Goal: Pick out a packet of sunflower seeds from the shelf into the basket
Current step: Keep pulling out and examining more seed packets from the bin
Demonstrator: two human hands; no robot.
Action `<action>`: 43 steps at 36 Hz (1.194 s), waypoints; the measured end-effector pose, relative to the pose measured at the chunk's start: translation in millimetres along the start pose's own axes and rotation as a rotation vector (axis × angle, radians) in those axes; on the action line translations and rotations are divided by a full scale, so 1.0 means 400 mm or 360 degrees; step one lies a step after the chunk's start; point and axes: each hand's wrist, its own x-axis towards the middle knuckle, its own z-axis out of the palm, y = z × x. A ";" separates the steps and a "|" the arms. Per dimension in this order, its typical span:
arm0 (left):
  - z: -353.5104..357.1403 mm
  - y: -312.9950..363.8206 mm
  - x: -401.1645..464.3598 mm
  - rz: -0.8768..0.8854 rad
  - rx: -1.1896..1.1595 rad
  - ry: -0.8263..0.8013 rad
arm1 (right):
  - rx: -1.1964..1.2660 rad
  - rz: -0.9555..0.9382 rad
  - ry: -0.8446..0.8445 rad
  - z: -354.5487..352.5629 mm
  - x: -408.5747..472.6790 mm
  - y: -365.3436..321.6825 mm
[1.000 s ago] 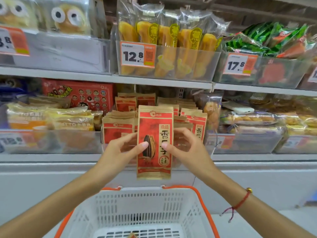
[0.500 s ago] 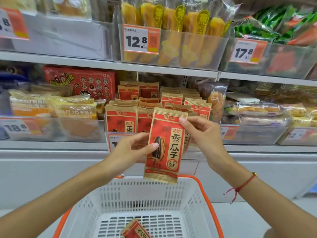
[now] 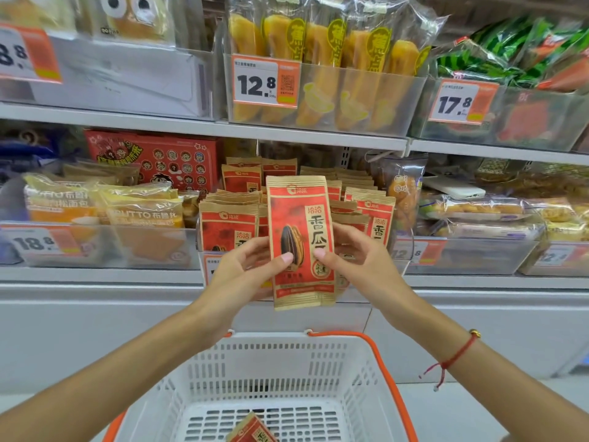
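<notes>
At the bottom centre of the frame stood the white basket [image 3: 287, 371] with an orange rim, and one red packet [image 3: 251, 430] already lay on its floor at the lower edge. Both forearms rose from the lower corners toward the middle; a red string bracelet [image 3: 452, 358] sat on the right wrist.

Above the basket, in the centre of the frame, the packet of sunflower seeds [image 3: 301, 237] was held upright, clear of the shelf and not yet inside the basket. The left hand [image 3: 245, 275] pinched its left edge, thumb on the front and the other fingers curled behind. The right hand [image 3: 357, 260] held the right edge in the same way, thumb tip on the front. Both grips were light, at the lower half of the packet only.

Behind the hands, in the middle row, the remaining seed packets [image 3: 229, 224] stood in a clear bin [image 3: 204, 260]. In the upper part of the frame were yellow snack bags [image 3: 322, 59] with a price tag [image 3: 266, 81].

The risk seemed to be in the release. If one hand let go early, the thin packet could swing, strike the basket rim and fall to the floor. If it were lowered too far forward, it could knock the standing packets over.
</notes>
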 end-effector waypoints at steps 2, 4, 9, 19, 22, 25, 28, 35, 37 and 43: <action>0.000 0.001 -0.002 -0.0002 0.0005 -0.0010 | 0.0093 0.0072 -0.0025 -0.005 0.002 -0.005; 0.000 0.005 -0.004 0.0009 0.0001 -0.0050 | 0.0179 0.0123 -0.0043 -0.014 0.003 -0.010; -0.013 0.032 0.002 0.0045 0.0078 -0.0144 | 0.0329 0.0180 -0.0018 -0.026 0.005 -0.017; -0.031 0.020 0.006 0.0112 0.0048 -0.0022 | 0.0284 0.0265 -0.0377 -0.046 0.004 -0.014; -0.034 0.017 0.006 0.0091 0.0067 -0.0078 | 0.0365 0.0308 -0.0415 -0.050 0.004 -0.013; -0.035 0.017 0.006 0.0030 0.0053 -0.0171 | 0.0527 0.0359 -0.0458 -0.056 0.003 -0.016; -0.037 0.015 0.007 -0.0034 0.0071 -0.0263 | 0.0480 0.0356 -0.0423 -0.057 0.001 -0.013; -0.044 0.019 0.005 -0.0133 0.0246 -0.0578 | 0.0390 0.0222 -0.0184 -0.053 0.000 -0.013; -0.042 0.018 -0.001 -0.0154 0.0302 -0.0647 | 0.0397 0.0213 -0.0147 -0.053 0.002 -0.016; -0.005 0.011 -0.003 0.0046 0.0468 -0.0178 | 0.0181 0.0031 0.0134 -0.038 -0.003 -0.020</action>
